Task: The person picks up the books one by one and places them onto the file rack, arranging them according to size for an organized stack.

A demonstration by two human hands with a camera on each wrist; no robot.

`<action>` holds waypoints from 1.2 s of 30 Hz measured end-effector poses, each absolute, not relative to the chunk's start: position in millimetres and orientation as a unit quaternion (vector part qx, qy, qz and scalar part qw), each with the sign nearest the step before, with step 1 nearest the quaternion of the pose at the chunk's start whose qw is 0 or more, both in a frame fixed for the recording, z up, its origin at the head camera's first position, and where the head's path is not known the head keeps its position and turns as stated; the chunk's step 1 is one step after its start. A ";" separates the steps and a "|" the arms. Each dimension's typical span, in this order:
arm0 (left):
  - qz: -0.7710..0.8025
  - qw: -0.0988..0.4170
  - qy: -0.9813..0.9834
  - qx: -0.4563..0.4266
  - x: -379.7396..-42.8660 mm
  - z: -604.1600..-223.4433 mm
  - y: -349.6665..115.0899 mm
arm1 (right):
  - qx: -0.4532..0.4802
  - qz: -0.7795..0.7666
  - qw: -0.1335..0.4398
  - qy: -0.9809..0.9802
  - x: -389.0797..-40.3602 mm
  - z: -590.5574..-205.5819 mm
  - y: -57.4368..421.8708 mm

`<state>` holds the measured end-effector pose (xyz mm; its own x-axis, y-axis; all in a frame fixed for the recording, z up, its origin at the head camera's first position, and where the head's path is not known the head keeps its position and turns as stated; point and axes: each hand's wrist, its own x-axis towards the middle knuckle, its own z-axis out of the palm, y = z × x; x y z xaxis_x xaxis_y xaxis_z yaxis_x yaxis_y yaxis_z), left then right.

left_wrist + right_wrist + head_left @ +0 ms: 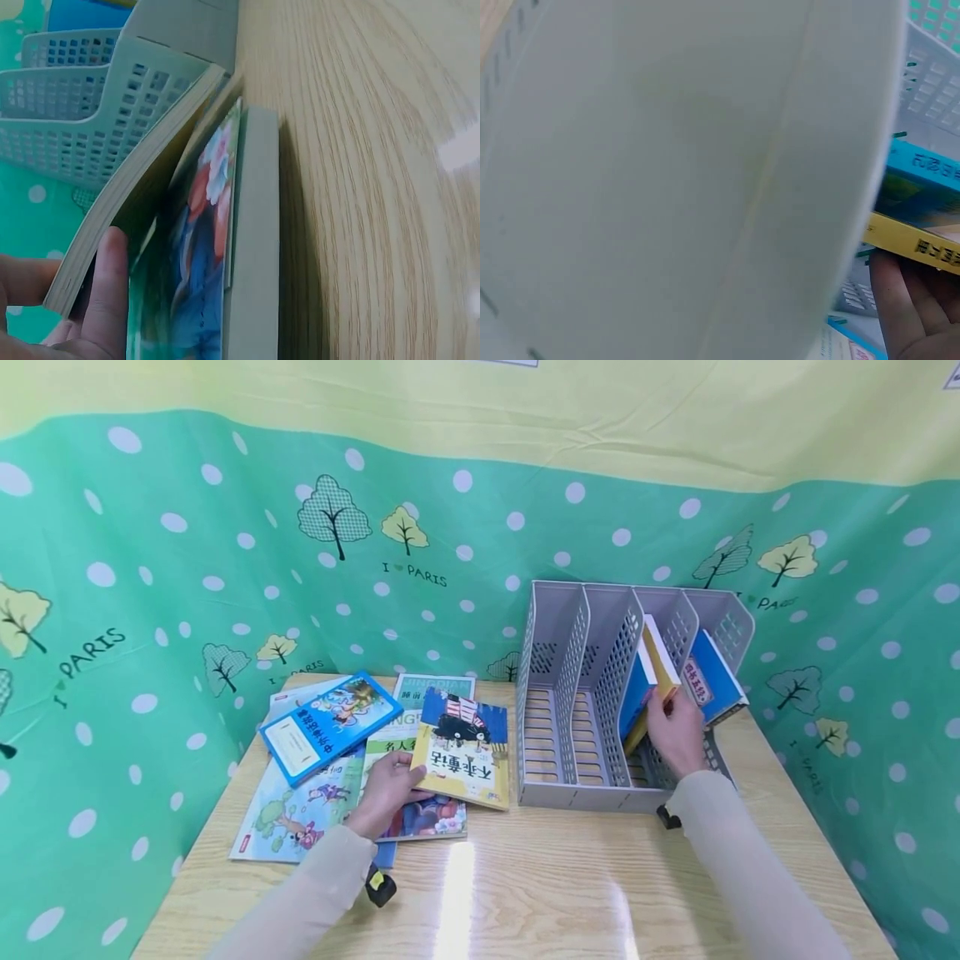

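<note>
Storybook [461, 750], yellow-navy cover, pinched by left hand [384, 789]; right hand [677, 732] seemingly gripping yellow book [915, 241]

left fingers [110, 289]: pinch tilted book [129, 176] | beside it: flower-covered book [199, 247] | latticed rack [184, 37]: upper left | wood tabletop [375, 187]: right

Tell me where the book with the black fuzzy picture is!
In the head view, the book is held by the left hand, over other books, just left of the gray rack.
</note>
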<state>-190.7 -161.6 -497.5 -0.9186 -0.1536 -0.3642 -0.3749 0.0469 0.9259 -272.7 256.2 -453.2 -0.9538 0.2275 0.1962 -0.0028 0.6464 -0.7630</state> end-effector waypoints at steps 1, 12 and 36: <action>0.670 0.081 0.715 -0.183 -189.9 -496.6 -161.1 | -0.057 0.417 0.143 -0.896 -270.5 -453.0 256.9; 0.697 0.070 0.693 -0.173 -179.5 -487.4 -162.7 | -0.046 0.399 0.206 -0.892 -235.9 -454.2 257.1; 0.750 0.096 0.644 -0.121 -155.3 -447.4 -182.8 | 0.099 0.349 0.315 -0.877 -193.0 -451.5 235.5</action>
<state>-155.3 -182.8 -447.4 -0.9525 -0.0118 -0.3042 -0.2989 -0.1531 0.9419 -193.0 235.5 -451.5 -0.7816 0.0462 0.6220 -0.3939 0.7367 -0.5497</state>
